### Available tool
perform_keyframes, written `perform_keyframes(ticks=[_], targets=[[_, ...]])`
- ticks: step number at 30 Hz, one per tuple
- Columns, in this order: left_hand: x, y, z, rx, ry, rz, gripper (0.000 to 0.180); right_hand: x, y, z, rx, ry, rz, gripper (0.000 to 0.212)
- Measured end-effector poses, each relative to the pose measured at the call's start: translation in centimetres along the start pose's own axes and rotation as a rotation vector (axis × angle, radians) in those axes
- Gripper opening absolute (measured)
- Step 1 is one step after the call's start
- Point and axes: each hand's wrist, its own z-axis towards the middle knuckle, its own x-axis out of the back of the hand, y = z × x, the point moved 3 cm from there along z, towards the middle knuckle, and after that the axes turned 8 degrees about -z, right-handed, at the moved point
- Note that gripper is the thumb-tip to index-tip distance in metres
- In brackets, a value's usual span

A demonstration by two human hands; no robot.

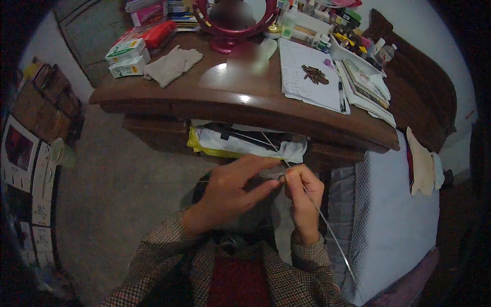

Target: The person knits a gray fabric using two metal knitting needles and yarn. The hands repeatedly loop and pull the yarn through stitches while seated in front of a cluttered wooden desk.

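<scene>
A long thin metal rod (330, 230) runs slantwise from the open drawer down to the bed's edge on the right. My right hand (305, 197) is closed on it, thumb and forefinger pinching it near its upper part. My left hand (230, 187) has its fingers stretched and its thumb apart, the fingertips close to the rod and my right thumb. Its outline is a little blurred. Between the hands there is a small dark loop-like bit (281, 178), too small to name. A faint thin line (202, 181) sticks out left of my left hand; what it is I cannot make out.
The drawer (245, 143) ahead holds white and yellow plastic and dark items. On the brown desk (153, 97) stand a pink-framed mirror (232, 38), small boxes (128, 57), a cloth (173, 65) and papers (302, 56) with brown pieces on them. A bed (399, 220) is at right.
</scene>
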Motion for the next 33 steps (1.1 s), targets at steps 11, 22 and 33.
perform_keyframes(ticks=[11,22,33], targets=[[-0.8,-0.7,-0.4,0.655,-0.217,-0.925,0.029,0.3,0.0,-0.5,0.16,-0.149,0.171,0.049],[-0.7,-0.7,-1.4,0.69,-0.214,-0.98,0.034,3.0,-2.4,0.7,0.052,-0.28,1.305,0.039],[-1.0,-0.6,-1.9,0.659,-0.164,-1.015,0.022,1.7,-7.2,-1.4,0.832,-0.261,0.043,0.045]])
